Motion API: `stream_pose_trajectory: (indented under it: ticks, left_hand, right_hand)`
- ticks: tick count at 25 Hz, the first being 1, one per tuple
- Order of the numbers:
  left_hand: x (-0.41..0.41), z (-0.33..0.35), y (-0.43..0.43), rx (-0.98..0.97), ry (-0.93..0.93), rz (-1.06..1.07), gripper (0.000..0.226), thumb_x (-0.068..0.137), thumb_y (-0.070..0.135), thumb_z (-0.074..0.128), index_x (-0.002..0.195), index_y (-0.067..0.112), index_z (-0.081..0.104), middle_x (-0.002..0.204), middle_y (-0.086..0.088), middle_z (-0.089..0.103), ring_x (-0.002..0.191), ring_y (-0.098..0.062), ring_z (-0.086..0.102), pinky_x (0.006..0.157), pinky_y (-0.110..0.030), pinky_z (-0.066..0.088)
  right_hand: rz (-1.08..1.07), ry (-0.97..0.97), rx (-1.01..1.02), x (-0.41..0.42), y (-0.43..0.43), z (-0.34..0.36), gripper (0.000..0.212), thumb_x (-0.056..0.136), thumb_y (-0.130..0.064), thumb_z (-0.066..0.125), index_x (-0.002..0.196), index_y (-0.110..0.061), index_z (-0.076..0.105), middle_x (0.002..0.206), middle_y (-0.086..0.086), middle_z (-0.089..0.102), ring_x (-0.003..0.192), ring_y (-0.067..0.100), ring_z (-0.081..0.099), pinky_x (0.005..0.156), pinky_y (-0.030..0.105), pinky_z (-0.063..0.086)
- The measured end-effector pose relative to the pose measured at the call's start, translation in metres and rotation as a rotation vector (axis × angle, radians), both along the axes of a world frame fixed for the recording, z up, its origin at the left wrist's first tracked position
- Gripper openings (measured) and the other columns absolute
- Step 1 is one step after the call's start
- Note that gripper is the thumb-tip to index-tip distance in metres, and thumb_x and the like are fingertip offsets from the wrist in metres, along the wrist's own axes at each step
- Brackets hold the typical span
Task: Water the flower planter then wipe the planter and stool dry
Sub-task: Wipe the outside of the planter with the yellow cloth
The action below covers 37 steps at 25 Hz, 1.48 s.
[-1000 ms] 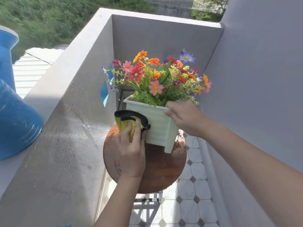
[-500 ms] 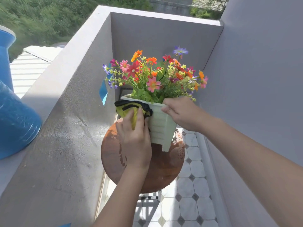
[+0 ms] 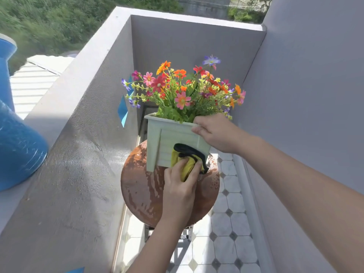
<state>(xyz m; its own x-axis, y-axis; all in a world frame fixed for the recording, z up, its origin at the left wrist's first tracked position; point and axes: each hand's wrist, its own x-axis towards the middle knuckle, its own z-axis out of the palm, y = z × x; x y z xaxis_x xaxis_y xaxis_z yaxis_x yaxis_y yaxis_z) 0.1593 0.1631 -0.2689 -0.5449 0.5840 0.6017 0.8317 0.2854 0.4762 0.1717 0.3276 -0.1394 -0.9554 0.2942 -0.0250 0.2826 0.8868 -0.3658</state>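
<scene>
Planter [image 3: 173, 140] of flowers hangs tilted above the wet round stool [image 3: 141, 190], lifted clear of it. Left hand [image 3: 180, 192], grip clamped on a yellow cloth [image 3: 186, 164], presses it against the planter's lower near face, directly beyond the knuckles. Right hand [image 3: 214, 131] pinches the rim's right corner.

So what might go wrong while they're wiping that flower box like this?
The planter looks tilted or lifted, held only by the right hand at its rim, so it could slip or tip off the stool. The stool top is wet, so a foot set back down might slide. The left hand pushing the cloth sideways could add to that, or spill flowers.
</scene>
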Motion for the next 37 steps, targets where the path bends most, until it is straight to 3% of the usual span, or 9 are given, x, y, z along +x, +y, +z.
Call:
stream_pose_trajectory:
  ticks: [3,10,16,18,22,26,30,33,37]
  left_hand:
    - [-0.003,-0.002,-0.005,-0.009,0.036,0.001,0.038,0.081,0.002,0.069,0.116,0.017,0.068,0.123,-0.008,0.052,0.089,-0.029,0.045,0.072,-0.038,0.050]
    - [0.001,-0.019,-0.020,-0.049,0.189,-0.037,0.036,0.099,0.005,0.037,0.114,0.012,0.069,0.122,-0.011,0.065,0.087,-0.027,0.044,0.071,-0.038,0.051]
    - [-0.061,0.029,-0.014,-0.005,0.236,0.292,0.042,0.089,0.001,0.058,0.128,0.016,0.058,0.133,-0.008,0.058,0.103,-0.028,0.049,0.087,-0.039,0.045]
    - [-0.076,0.029,-0.012,0.010,0.067,0.351,0.037,0.095,0.011,0.052,0.132,0.015,0.054,0.133,-0.010,0.056,0.106,-0.029,0.048,0.090,-0.040,0.041]
    - [-0.079,0.035,-0.010,0.103,-0.740,0.443,0.040,0.096,0.046,0.023,0.117,0.029,0.052,0.101,-0.006,0.067,0.097,-0.032,0.057,0.083,-0.046,0.046]
    - [-0.078,0.069,-0.008,0.200,-0.682,0.391,0.042,0.094,0.054,0.022,0.112,0.032,0.053,0.095,0.003,0.065,0.088,-0.025,0.056,0.076,-0.038,0.044]
    - [-0.135,0.079,0.018,0.140,-1.096,0.220,0.038,0.093,0.047,0.037,0.071,0.019,0.051,0.067,-0.001,0.048,0.071,-0.023,0.046,0.070,-0.038,0.040]
    - [-0.150,0.090,0.019,0.079,-1.396,0.092,0.047,0.083,0.062,0.048,0.097,0.019,0.062,0.091,-0.009,0.063,0.081,-0.023,0.059,0.079,-0.039,0.049]
    - [-0.146,0.113,0.025,-0.037,-1.251,0.140,0.021,0.074,0.029,0.067,0.069,0.016,0.052,0.061,-0.002,0.046,0.056,-0.018,0.046,0.049,-0.026,0.034]
  right_hand:
    - [0.020,0.005,0.012,-0.001,-0.005,0.000,0.035,0.098,-0.025,0.041,0.066,-0.015,0.033,0.055,-0.002,0.036,0.052,0.011,0.034,0.049,0.027,0.025]
    - [0.011,0.031,0.018,0.001,-0.005,-0.001,0.039,0.098,-0.024,0.042,0.062,-0.020,0.029,0.055,-0.003,0.035,0.053,0.008,0.033,0.055,0.034,0.015]
    - [0.066,0.089,0.050,0.001,-0.011,-0.004,0.033,0.092,-0.032,0.035,0.063,-0.020,0.029,0.053,-0.006,0.032,0.050,0.006,0.030,0.052,0.035,0.018]
    - [0.056,0.097,0.045,0.003,-0.010,-0.006,0.032,0.093,-0.033,0.035,0.066,-0.015,0.034,0.054,-0.007,0.033,0.050,0.006,0.032,0.054,0.035,0.018]
    - [0.055,0.114,0.063,0.004,-0.006,-0.007,0.030,0.090,-0.035,0.033,0.068,-0.014,0.035,0.054,-0.009,0.034,0.052,0.005,0.033,0.051,0.030,0.023]
    - [0.095,0.126,0.089,0.004,0.002,-0.006,0.029,0.090,-0.033,0.035,0.068,-0.015,0.036,0.056,-0.010,0.033,0.054,0.015,0.035,0.054,0.031,0.016]
    - [0.106,0.197,0.102,0.005,0.007,-0.010,0.034,0.091,-0.030,0.038,0.072,-0.004,0.048,0.054,-0.011,0.033,0.056,0.023,0.039,0.054,0.027,0.015]
    - [0.121,0.185,0.114,0.006,0.006,-0.011,0.030,0.091,-0.030,0.037,0.071,-0.009,0.045,0.054,-0.013,0.032,0.056,0.021,0.037,0.055,0.015,0.025]
    - [0.053,0.224,0.152,0.007,0.003,-0.017,0.036,0.091,-0.036,0.030,0.070,-0.010,0.044,0.059,0.003,0.048,0.059,0.027,0.047,0.057,0.015,0.025]
